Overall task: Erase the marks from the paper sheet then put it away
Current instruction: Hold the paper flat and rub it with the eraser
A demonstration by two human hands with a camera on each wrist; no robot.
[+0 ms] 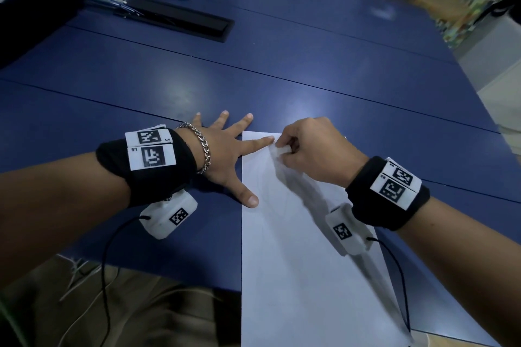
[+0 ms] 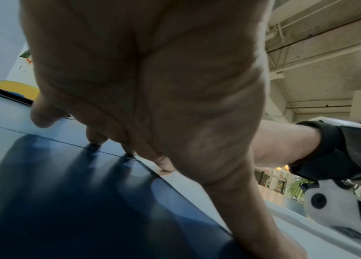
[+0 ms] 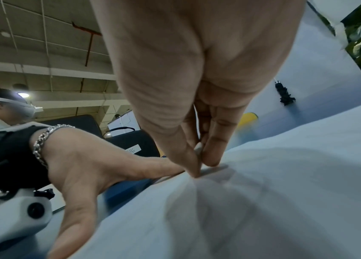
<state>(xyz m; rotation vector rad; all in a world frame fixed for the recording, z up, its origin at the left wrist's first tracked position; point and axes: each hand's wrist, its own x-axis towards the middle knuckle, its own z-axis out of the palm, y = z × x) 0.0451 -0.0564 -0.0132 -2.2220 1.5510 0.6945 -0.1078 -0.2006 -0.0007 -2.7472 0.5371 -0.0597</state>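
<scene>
The left hand (image 2: 144, 84) fills its wrist view, fingers straight and splayed flat — forefinger and thumb on the left edge of the paper sheet (image 1: 296, 262), the other fingertips on the blue desk (image 1: 141, 87). The sheet lies on the desk's near edge, its lower end overhanging toward the person. The right hand (image 1: 310, 149) pinches a small white eraser (image 1: 282, 150) between thumb and fingers and presses it on the sheet near the far left corner, just beside the left forefinger.

Faint pencil lines show further down the sheet, so erasing looks unfinished. To do it well, I would keep the left hand pinning close to the rubbing spot and use short strokes away from it — the paper already ripples in the right wrist view and could crease or tear. No container for putting it away is visible.
</scene>
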